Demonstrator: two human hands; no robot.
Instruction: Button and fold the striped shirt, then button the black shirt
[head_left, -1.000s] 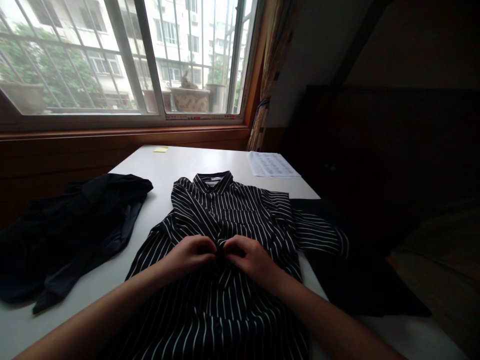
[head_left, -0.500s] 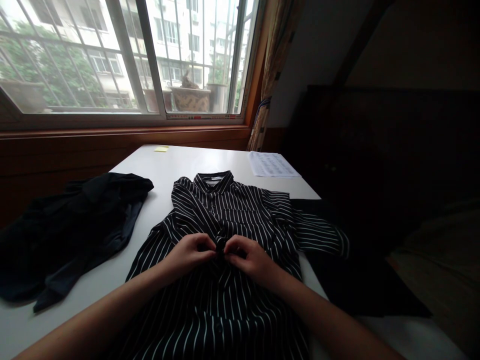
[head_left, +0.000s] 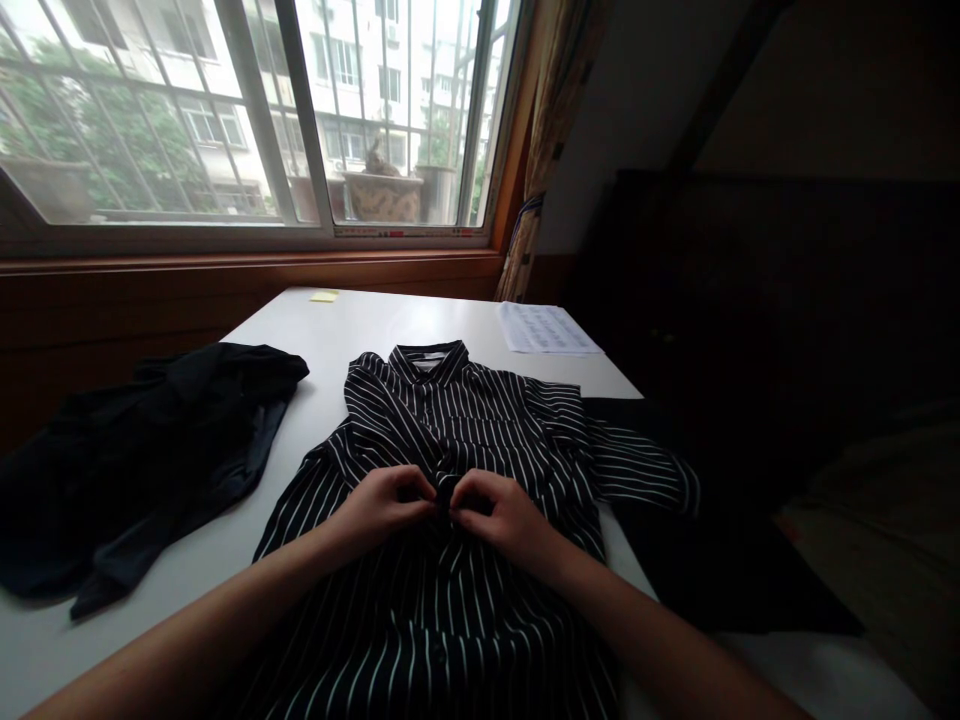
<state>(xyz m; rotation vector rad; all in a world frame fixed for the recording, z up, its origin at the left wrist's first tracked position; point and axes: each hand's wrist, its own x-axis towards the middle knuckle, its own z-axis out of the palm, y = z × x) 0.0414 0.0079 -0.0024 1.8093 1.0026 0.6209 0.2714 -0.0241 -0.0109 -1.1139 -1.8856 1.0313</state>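
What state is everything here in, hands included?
Striped shirt, spread front up, rumpled at mid-front.
Left hand, pinching the shirt's front.
Right hand, pinching it just across from the left.
Dark garment, lying crumpled.
Papers, lying flat.
Yellow note, lying flat.
Curtain, tied back.
Window, open or shut unclear.

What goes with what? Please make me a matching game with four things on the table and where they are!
Things:
1. striped shirt
2. yellow note
3. printed sheets
4. crumpled dark cloth

Places:
A. near the far edge of the white table, toward the right
B. in the middle, between the fingertips of the left hand and right hand
C. in a heap on the left side
D. near the far edge, toward the left

Right pairs: 1-B, 2-D, 3-A, 4-C
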